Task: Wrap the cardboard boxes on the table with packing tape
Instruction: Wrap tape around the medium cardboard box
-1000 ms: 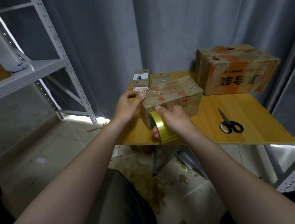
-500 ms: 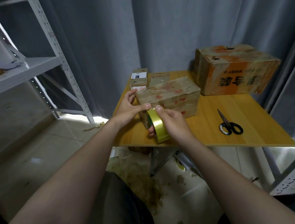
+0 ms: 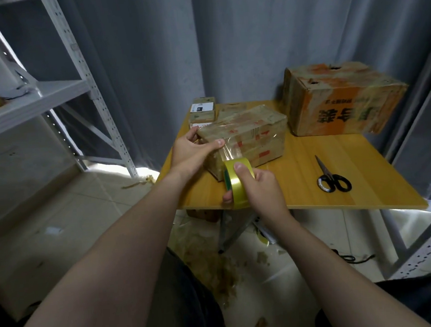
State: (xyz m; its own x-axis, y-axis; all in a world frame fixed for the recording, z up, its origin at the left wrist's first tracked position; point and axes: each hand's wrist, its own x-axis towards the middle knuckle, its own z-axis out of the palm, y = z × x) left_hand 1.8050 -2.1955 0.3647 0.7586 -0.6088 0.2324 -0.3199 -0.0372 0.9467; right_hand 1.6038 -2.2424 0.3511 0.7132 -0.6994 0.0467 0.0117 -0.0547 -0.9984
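Observation:
A mid-sized cardboard box (image 3: 253,132) with red marks lies on the yellow wooden table (image 3: 306,182), near its left front corner. My left hand (image 3: 191,152) grips the box's near left end, thumb across the front face. My right hand (image 3: 256,186) grips a yellow roll of packing tape (image 3: 235,185) just in front of the box. A clear strip of tape runs from the roll up onto the box's near face. A large orange-printed box (image 3: 338,99) stands at the back right.
Black-handled scissors (image 3: 333,177) lie on the table to the right. Two small boxes (image 3: 205,111) sit at the back left corner. A white metal shelf rack (image 3: 49,99) stands to the left. Tape scraps litter the floor (image 3: 217,266) under the table.
My right hand has pulled the tape roll down and toward me, away from the box, drawing out a strip. My left thumb now presses the tape on the front face.

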